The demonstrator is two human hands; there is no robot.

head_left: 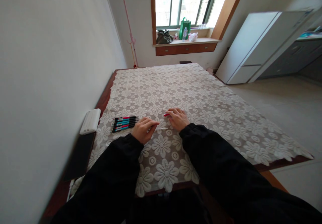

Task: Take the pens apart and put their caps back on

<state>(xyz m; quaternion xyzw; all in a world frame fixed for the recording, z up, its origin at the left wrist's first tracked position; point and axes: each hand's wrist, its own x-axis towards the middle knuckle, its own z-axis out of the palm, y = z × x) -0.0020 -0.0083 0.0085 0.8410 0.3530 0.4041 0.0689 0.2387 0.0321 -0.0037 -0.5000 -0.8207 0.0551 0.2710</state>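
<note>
Between the hands on the lace tablecloth [201, 93], a thin refill [158, 128] lies left-right, left hand [144, 129] pinching it, right hand [178, 118] pinching a red pen piece [166, 115], spare pens [125, 123] just left.

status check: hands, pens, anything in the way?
Left hand curled around a thin white rod. Right hand on a red pen piece. Row of pens lies left of the left hand, untouched. Lace tablecloth; nothing blocks the hands.

Left hand [144, 129] pinching thin white rod [158, 128]; right hand [178, 118] on red piece [166, 115]; pens [125, 123] left.
</note>
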